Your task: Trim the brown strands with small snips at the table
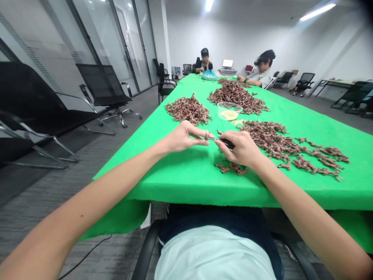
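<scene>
My left hand (188,137) pinches a small brown knotted piece (207,136) between thumb and fingers above the green cloth. From the right, my right hand (240,147) is closed round a dark-handled tool (226,143), whose thin metal tip meets the piece. Just below my right hand lie a few more brown pieces (233,168). Beyond my hands stands a clear round tub (230,111) with pale yellowish bits in it. A brown heap (189,110) is behind my left hand, and a larger one (237,96) rises behind the tub.
More brown pieces (272,142) spread rightward over the green-covered table (180,171). A blue plastic bag (209,75) lies at the far end. One person (206,66) sits there, another (260,74) at the right side. Black chairs (101,85) stand on the left.
</scene>
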A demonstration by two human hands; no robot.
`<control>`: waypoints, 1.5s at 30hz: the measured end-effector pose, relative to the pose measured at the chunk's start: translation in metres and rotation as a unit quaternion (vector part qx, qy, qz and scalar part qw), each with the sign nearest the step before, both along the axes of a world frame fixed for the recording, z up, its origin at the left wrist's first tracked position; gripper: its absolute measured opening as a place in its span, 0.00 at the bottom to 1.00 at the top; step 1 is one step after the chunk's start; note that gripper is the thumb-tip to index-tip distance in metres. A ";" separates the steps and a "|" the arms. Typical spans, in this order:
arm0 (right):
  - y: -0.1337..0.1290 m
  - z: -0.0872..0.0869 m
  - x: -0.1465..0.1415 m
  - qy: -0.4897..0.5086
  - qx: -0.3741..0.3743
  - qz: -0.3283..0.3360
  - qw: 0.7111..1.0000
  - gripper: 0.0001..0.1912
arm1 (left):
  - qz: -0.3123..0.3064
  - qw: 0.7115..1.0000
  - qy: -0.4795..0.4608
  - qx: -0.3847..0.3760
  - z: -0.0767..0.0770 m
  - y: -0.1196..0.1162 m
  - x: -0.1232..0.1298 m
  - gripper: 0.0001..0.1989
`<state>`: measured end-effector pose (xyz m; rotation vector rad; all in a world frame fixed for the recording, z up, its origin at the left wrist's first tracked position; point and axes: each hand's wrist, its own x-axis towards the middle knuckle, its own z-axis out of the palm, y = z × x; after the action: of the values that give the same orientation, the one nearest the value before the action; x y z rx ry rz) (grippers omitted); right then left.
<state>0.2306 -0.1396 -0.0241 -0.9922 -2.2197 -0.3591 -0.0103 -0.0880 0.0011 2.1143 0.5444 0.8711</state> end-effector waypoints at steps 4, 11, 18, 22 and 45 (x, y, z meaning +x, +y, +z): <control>0.000 0.003 -0.001 0.042 -0.042 0.017 0.998 0.19 | 0.019 1.000 -0.003 -0.020 0.000 -0.002 0.001 0.15; 0.002 0.001 0.000 0.077 -0.001 0.002 0.997 0.15 | 0.015 0.995 -0.048 -0.089 -0.006 0.001 0.003 0.19; 0.002 -0.002 -0.002 0.069 0.014 0.007 0.997 0.14 | 0.007 0.995 -0.052 -0.088 -0.006 0.001 0.003 0.18; 0.002 -0.001 -0.002 0.081 -0.005 0.009 0.997 0.15 | 0.004 0.995 -0.050 -0.086 -0.006 0.000 0.004 0.18; 0.002 -0.003 0.001 0.048 0.032 -0.025 0.998 0.16 | 0.013 0.990 -0.048 -0.135 -0.009 0.001 0.005 0.21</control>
<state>0.2320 -0.1374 -0.0276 -1.0114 -2.0874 -0.3929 -0.0049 -0.0869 -0.0082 1.8144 0.6038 0.8580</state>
